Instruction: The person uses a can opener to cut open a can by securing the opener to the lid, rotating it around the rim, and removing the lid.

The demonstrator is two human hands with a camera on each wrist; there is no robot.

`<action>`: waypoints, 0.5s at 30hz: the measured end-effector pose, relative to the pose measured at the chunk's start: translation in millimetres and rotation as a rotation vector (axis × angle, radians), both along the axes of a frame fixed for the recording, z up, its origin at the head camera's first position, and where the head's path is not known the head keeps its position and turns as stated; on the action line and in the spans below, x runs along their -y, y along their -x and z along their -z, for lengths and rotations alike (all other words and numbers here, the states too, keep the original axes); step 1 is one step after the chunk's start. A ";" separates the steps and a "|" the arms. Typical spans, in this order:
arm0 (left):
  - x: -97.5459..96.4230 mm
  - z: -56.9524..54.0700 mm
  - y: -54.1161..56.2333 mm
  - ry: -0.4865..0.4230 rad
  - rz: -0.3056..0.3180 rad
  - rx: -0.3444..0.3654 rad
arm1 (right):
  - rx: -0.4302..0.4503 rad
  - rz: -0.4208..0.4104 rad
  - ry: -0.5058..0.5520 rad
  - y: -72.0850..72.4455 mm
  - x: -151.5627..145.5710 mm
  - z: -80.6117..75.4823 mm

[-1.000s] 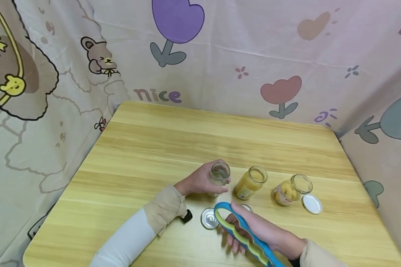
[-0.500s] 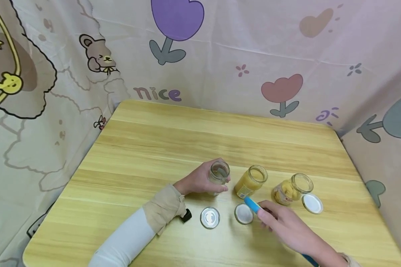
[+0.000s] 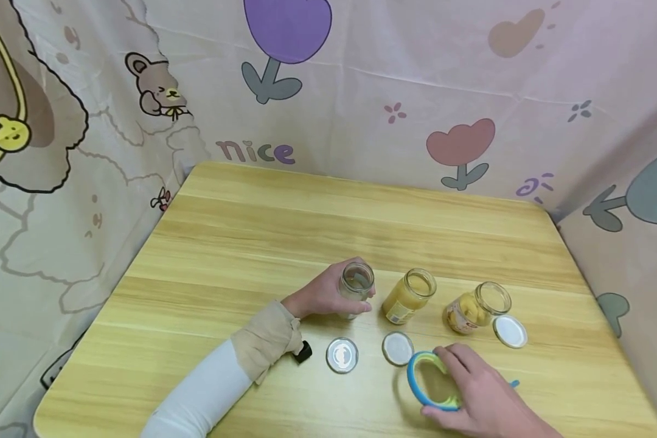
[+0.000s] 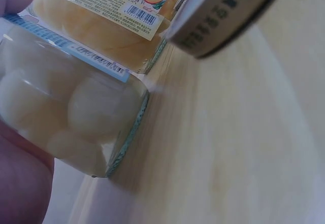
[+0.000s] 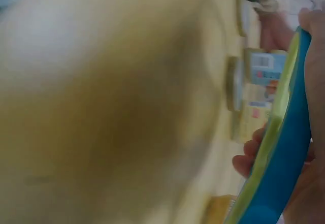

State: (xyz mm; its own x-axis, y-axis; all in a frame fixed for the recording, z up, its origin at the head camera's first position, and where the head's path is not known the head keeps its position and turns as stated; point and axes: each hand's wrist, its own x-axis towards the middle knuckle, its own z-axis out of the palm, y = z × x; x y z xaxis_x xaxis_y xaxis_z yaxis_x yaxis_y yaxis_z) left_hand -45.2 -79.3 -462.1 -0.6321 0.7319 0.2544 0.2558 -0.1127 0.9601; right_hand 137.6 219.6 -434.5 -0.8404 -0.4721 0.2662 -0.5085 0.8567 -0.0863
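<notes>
My left hand point(image 3: 324, 296) grips an uncapped glass jar point(image 3: 356, 285) on the table. Pale round pieces in liquid show through this jar's glass point(image 4: 81, 102) in the left wrist view. At front right, my right hand point(image 3: 484, 392) holds a blue and yellow-green jar opener point(image 3: 413, 382), its looped end turned left. Along the blue outer side of the opener point(image 5: 284, 158), fingers wrap it in the right wrist view. Right of the held jar stands an uncapped jar of yellow contents point(image 3: 406, 301). Farther right is another uncapped jar with yellow chunks point(image 3: 467, 314).
Two lids point(image 3: 342, 355) point(image 3: 398, 348) lie in front of the jars, the right one close to the opener's loop. A white lid point(image 3: 510, 331) lies beside the rightmost jar. Patterned cloth point(image 3: 361, 91) hangs behind the wooden table point(image 3: 306, 225) and along both sides.
My right hand has carried the jar opener rightward off the lids and turned it, so its loop now shows beside the right lid. My left hand keeps its grip on the jar.
</notes>
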 end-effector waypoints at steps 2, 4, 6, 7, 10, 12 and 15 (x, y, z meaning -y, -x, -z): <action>0.4 -1.1 0.2 -0.003 0.003 -0.001 | -0.023 -0.043 -0.026 -2.8 -0.9 6.7; 0.9 -1.4 0.7 -0.003 0.003 -0.003 | -0.043 -0.091 -0.031 -3.8 -0.8 12.4; 1.7 -1.5 0.7 0.001 0.001 -0.004 | -0.061 -0.137 -0.020 -3.5 -0.7 17.0; 1.8 -1.4 0.8 0.001 0.001 -0.003 | -0.065 -0.161 -0.009 -3.1 -0.6 18.8; 1.8 -1.5 0.5 0.007 0.000 -0.001 | -0.076 -0.204 0.024 -2.2 -0.2 23.9; 1.5 -1.5 -0.2 0.011 0.001 0.003 | -0.078 -0.211 0.025 -2.7 0.3 27.3; 0.8 -0.7 -1.0 0.011 0.002 0.002 | -0.088 -0.212 0.011 -3.7 1.3 31.5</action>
State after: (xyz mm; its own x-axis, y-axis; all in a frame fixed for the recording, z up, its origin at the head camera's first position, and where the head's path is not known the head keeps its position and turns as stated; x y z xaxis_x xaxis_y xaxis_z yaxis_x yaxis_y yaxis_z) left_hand -44.2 -80.2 -461.4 -0.6315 0.7357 0.2448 0.2537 -0.1023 0.9619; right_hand 141.3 218.2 -466.1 -0.6962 -0.6320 0.3405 -0.6828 0.7294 -0.0423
